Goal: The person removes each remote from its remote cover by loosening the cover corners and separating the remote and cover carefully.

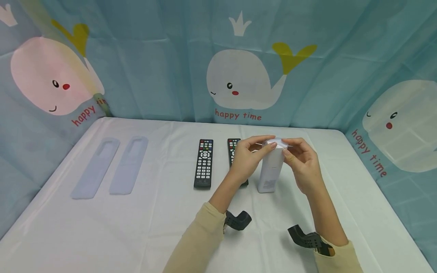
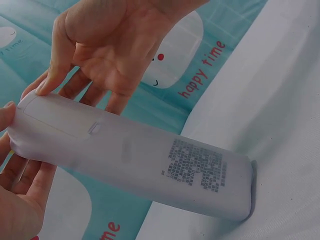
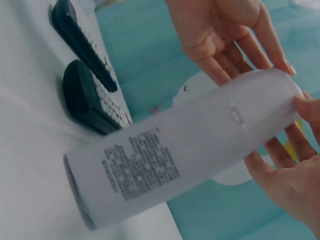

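Note:
A white remote control (image 1: 271, 170) stands on its lower end on the white tablecloth, leaning slightly, its back towards me. A milky translucent skin appears to wrap it. In the left wrist view, its battery cover outline and a block of dark label print (image 2: 195, 165) show through. My left hand (image 1: 246, 157) pinches the top left corner, thumb on the back and fingers behind. At the top right corner my right hand (image 1: 302, 163) pinches in the same way. Thin pale edges stick out beside both hands' fingertips. The remote's front is hidden.
A black remote (image 1: 203, 163) lies face up left of the hands. Another black remote (image 1: 232, 151) is partly covered by my left hand and wrist. Two flat translucent sleeves (image 1: 96, 168) (image 1: 129, 165) lie at the table's left. A blue whale-print curtain (image 1: 164, 76) hangs behind.

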Action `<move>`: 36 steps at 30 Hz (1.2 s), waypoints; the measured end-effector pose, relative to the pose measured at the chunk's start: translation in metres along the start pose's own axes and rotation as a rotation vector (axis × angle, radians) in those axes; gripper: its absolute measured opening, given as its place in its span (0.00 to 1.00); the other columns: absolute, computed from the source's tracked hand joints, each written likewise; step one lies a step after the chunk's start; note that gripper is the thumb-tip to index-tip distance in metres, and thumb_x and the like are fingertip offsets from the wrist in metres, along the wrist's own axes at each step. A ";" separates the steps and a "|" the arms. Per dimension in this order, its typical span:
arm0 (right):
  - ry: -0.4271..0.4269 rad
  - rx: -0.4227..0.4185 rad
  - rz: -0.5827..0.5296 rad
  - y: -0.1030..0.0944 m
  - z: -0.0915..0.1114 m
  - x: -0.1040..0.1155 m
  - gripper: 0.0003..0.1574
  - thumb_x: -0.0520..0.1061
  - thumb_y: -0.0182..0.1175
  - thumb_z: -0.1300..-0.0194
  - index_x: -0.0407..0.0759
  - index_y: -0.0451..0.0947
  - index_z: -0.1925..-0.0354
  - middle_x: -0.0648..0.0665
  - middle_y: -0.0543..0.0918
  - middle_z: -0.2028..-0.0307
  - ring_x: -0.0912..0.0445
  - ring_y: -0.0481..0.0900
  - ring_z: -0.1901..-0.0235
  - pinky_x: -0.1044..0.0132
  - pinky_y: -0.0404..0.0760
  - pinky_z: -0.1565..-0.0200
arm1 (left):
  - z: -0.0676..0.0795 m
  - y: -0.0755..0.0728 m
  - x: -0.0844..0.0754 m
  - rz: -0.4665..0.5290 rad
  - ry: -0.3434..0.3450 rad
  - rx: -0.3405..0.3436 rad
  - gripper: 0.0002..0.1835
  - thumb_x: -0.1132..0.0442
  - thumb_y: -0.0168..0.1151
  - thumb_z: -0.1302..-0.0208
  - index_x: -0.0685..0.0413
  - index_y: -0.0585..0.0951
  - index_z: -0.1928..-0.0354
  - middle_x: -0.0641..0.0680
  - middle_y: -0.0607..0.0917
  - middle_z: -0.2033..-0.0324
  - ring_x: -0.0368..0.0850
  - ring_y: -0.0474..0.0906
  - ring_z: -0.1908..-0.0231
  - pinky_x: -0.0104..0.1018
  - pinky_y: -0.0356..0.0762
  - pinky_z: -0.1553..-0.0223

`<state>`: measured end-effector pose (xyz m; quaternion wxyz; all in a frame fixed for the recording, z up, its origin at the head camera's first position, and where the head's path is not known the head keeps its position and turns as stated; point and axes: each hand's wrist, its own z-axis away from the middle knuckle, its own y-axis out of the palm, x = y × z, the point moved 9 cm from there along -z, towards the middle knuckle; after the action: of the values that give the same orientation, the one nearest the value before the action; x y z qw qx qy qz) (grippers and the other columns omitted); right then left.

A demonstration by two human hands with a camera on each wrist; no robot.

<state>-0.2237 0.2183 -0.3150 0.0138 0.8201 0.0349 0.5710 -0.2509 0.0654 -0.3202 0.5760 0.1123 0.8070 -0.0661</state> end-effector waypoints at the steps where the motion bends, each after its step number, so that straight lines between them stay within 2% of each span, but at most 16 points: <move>1: 0.006 -0.002 -0.024 0.001 0.000 0.000 0.23 0.26 0.53 0.24 0.50 0.83 0.48 0.51 0.80 0.50 0.58 0.79 0.50 0.71 0.85 0.48 | 0.000 0.000 0.000 0.003 0.002 -0.003 0.16 0.64 0.68 0.27 0.62 0.87 0.42 0.59 0.86 0.42 0.38 0.82 0.54 0.28 0.82 0.54; 7: 0.047 -0.019 -0.151 0.007 0.002 -0.005 0.22 0.29 0.49 0.21 0.52 0.82 0.49 0.51 0.77 0.50 0.56 0.72 0.49 0.71 0.80 0.48 | -0.001 -0.001 -0.003 0.014 0.017 -0.023 0.15 0.66 0.68 0.28 0.64 0.87 0.43 0.61 0.86 0.42 0.41 0.83 0.53 0.28 0.84 0.53; 13: 0.046 -0.010 -0.233 0.013 0.001 -0.006 0.21 0.31 0.45 0.21 0.52 0.80 0.49 0.51 0.76 0.50 0.59 0.72 0.49 0.70 0.76 0.45 | -0.001 0.001 -0.004 0.002 0.027 -0.042 0.14 0.66 0.69 0.28 0.63 0.87 0.44 0.61 0.87 0.44 0.41 0.83 0.53 0.27 0.83 0.55; 21: 0.052 -0.022 -0.272 0.016 0.002 -0.008 0.22 0.30 0.43 0.20 0.51 0.78 0.48 0.51 0.73 0.49 0.59 0.69 0.47 0.73 0.74 0.44 | -0.002 -0.001 -0.004 0.010 0.024 -0.058 0.14 0.67 0.69 0.29 0.64 0.88 0.45 0.61 0.88 0.45 0.40 0.84 0.55 0.27 0.84 0.56; 28: 0.066 -0.080 -0.311 0.018 0.004 -0.010 0.18 0.31 0.46 0.19 0.52 0.77 0.51 0.52 0.73 0.51 0.59 0.70 0.48 0.71 0.75 0.46 | -0.001 -0.001 -0.005 0.008 0.020 -0.052 0.14 0.67 0.69 0.28 0.65 0.87 0.44 0.62 0.87 0.44 0.42 0.84 0.53 0.28 0.85 0.53; 36: 0.070 -0.153 -0.294 0.015 0.005 -0.007 0.16 0.34 0.49 0.19 0.51 0.80 0.54 0.52 0.76 0.54 0.59 0.73 0.49 0.68 0.78 0.48 | 0.000 0.000 -0.004 0.011 0.018 -0.048 0.14 0.67 0.69 0.28 0.64 0.87 0.44 0.62 0.87 0.44 0.42 0.84 0.53 0.30 0.86 0.52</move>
<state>-0.2206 0.2032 -0.3227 0.1583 0.7824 0.1115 0.5919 -0.2498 0.0653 -0.3159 0.5715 0.1036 0.8130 -0.0424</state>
